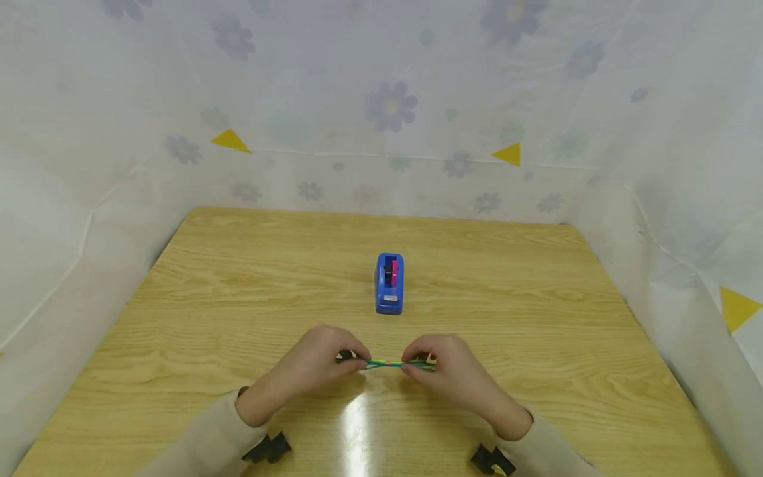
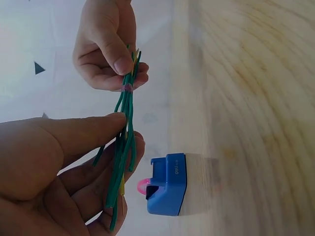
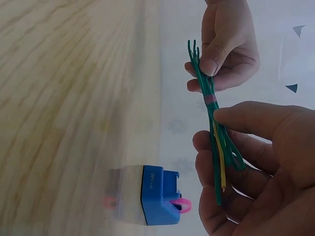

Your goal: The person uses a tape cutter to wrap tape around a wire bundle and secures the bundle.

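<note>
Both hands hold a thin bundle of green wires (image 3: 214, 142) with a yellow one among them, stretched level between them in the head view. A pinkish band of tape (image 3: 210, 99) wraps the bundle's middle, in the gap between the hands. The left hand (image 1: 322, 358) pinches one half between thumb and fingers; the right hand (image 1: 447, 364) pinches the other half the same way. Loose wire ends fan out over the fingers in both wrist views. Beyond the hands stands a blue tape dispenser (image 1: 389, 285) with a pink roll (image 1: 394, 273) in it.
The wood-grain table (image 1: 268, 265) is enclosed by pale flowered sheeting (image 1: 393, 179) at the back and both sides. Yellow triangles (image 1: 231, 140) are on the sheeting. Black wrist-worn pieces (image 1: 267, 448) sit by the sleeves.
</note>
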`<state>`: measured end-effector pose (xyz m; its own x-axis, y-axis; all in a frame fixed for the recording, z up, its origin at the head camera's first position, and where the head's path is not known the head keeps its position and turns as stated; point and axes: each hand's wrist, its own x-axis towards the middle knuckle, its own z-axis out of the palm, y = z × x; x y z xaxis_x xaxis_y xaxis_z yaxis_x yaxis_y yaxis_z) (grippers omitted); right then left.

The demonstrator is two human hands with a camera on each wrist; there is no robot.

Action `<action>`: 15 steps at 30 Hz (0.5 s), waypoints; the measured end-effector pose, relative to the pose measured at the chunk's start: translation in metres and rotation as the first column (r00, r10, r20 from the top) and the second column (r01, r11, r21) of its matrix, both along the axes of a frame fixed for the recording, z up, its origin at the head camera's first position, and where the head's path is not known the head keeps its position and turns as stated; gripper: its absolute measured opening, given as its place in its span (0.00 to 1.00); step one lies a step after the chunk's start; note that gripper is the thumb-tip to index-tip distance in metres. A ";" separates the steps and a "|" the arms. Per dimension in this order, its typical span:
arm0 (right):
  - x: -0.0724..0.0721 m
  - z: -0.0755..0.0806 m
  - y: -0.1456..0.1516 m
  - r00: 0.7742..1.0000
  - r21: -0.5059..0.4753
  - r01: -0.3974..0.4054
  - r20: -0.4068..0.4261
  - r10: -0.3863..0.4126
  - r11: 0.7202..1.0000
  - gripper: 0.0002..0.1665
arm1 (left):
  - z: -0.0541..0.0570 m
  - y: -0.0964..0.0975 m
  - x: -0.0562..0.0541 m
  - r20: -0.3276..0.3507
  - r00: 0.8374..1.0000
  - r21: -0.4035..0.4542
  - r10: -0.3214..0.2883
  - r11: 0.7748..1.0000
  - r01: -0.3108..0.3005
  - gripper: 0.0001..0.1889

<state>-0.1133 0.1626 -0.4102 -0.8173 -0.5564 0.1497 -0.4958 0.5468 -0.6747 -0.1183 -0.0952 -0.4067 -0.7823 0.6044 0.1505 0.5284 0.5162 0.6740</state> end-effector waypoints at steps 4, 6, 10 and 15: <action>0.000 -0.005 -0.001 0.999 0.020 -0.019 0.042 0.018 1.000 0.03 | -0.006 -0.001 -0.001 -0.012 0.999 -0.014 -0.033 0.999 0.033 0.03; 0.001 -0.008 -0.001 0.998 0.021 -0.027 0.061 0.026 0.999 0.04 | -0.009 -0.001 0.000 -0.012 0.999 -0.022 -0.037 0.999 0.037 0.03; 0.000 -0.013 0.000 0.996 0.013 -0.043 0.081 0.042 0.999 0.04 | -0.013 -0.001 0.000 -0.002 0.999 -0.040 -0.044 0.998 0.044 0.04; -0.001 -0.020 0.001 0.992 0.008 -0.067 0.108 0.065 0.998 0.04 | -0.017 -0.002 0.000 0.059 0.997 -0.065 -0.045 0.997 0.049 0.03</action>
<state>-0.1141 0.1640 -0.4299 -0.7898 -0.6108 0.0563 -0.4560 0.5233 -0.7199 -0.1182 -0.0968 -0.4240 -0.7590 0.6479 0.0645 0.5149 0.5366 0.6686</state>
